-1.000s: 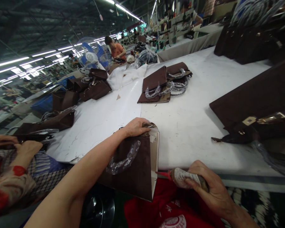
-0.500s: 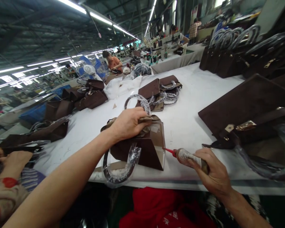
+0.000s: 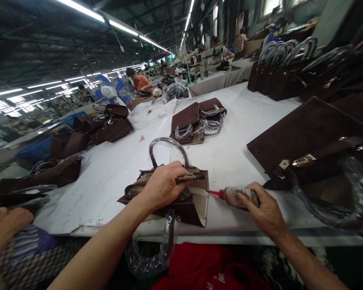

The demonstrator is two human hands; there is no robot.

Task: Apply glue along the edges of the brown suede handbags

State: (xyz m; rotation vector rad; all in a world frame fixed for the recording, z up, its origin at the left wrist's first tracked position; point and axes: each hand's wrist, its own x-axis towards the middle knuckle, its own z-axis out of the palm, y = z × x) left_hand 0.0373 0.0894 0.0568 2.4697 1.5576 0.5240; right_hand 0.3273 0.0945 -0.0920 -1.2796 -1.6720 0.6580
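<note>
My left hand [image 3: 163, 186] grips the top of a dark brown handbag [image 3: 190, 208] that lies at the near edge of the white table [image 3: 238, 133]. Its plastic-wrapped handles stick out, one upward [image 3: 168, 146] and one hanging over the table edge [image 3: 166, 241]. My right hand [image 3: 264, 209] is closed round a small glue bottle [image 3: 234, 195] with a red nozzle [image 3: 215, 193]. The nozzle tip touches the bag's right side edge, where a pale inner panel shows.
A large brown bag with gold clasps [image 3: 314, 141] lies at the right. Flat bag pieces with wrapped handles [image 3: 196, 119] sit mid-table, and more bags [image 3: 109, 123] lie at the left. Another person's hand [image 3: 10, 221] works at the far left. A fan [image 3: 110, 90] stands behind.
The bag came up from my lap onto the table edge and now lies flatter. My right hand brought the glue bottle's nozzle up against the bag's side.
</note>
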